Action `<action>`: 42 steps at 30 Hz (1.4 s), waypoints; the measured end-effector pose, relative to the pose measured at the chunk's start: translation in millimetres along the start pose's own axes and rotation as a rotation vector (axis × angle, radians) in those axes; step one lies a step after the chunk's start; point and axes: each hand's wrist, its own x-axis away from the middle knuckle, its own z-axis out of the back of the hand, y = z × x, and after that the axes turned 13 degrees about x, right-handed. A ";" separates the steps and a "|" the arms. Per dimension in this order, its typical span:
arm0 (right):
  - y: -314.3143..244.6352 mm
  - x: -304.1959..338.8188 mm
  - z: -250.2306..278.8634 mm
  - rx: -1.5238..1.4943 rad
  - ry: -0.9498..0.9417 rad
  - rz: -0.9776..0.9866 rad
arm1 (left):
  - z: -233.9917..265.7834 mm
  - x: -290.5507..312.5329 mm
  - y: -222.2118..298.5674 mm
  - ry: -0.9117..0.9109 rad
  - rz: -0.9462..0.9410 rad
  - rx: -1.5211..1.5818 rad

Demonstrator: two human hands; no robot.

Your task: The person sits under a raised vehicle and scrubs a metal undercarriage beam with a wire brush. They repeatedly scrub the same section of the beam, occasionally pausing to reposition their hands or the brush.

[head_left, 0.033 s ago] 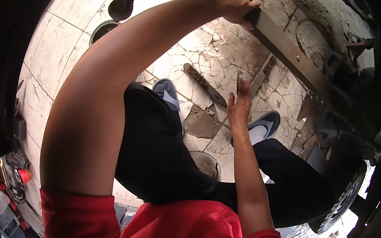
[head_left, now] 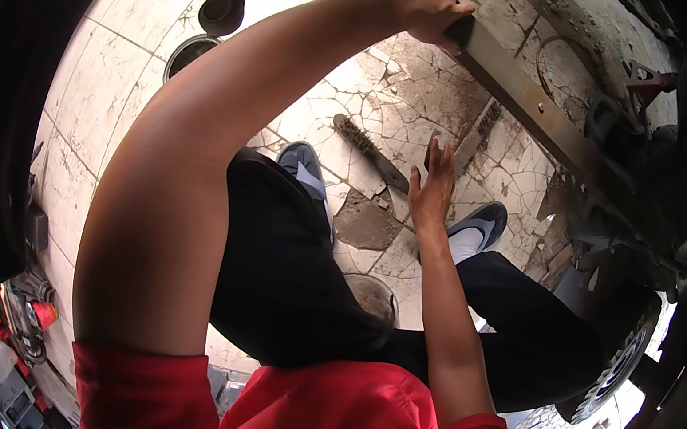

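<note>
My left hand (head_left: 434, 11) reaches up and forward, its fingers wrapped over a long metal beam (head_left: 516, 89) that runs from the top middle toward the right. Lower down, my right hand (head_left: 433, 191) hangs in the air with its fingers apart, holding nothing. Just left of it, on the cracked tile floor, lies a long narrow brush-like thing (head_left: 362, 141) with dark bristles along one part. A dark strip (head_left: 480, 128) lies on the floor beyond the right fingertips.
A dark rod with a round end (head_left: 221, 14) hangs at the upper left, above a round container (head_left: 184, 55). Another round container (head_left: 373, 296) stands between my legs. At right is a tyre (head_left: 616, 365); a red stand (head_left: 651, 86) is farther back. Tools (head_left: 22, 316) lie lower left.
The fingers of my right hand have spread slightly. My left hand keeps its place on the beam, and the view has shifted a little.
</note>
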 end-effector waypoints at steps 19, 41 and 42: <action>-42.4 5.9 -34.3 -0.142 -0.646 -0.237 | 6.3 2.2 -51.9 0.243 0.100 0.136; 10.3 -130.6 172.7 -0.377 -0.171 -0.518 | 15.4 17.8 -77.8 0.443 0.245 0.151; 0.7 -135.5 165.1 -0.441 -0.186 -0.540 | 13.4 19.8 -80.2 0.447 0.256 0.144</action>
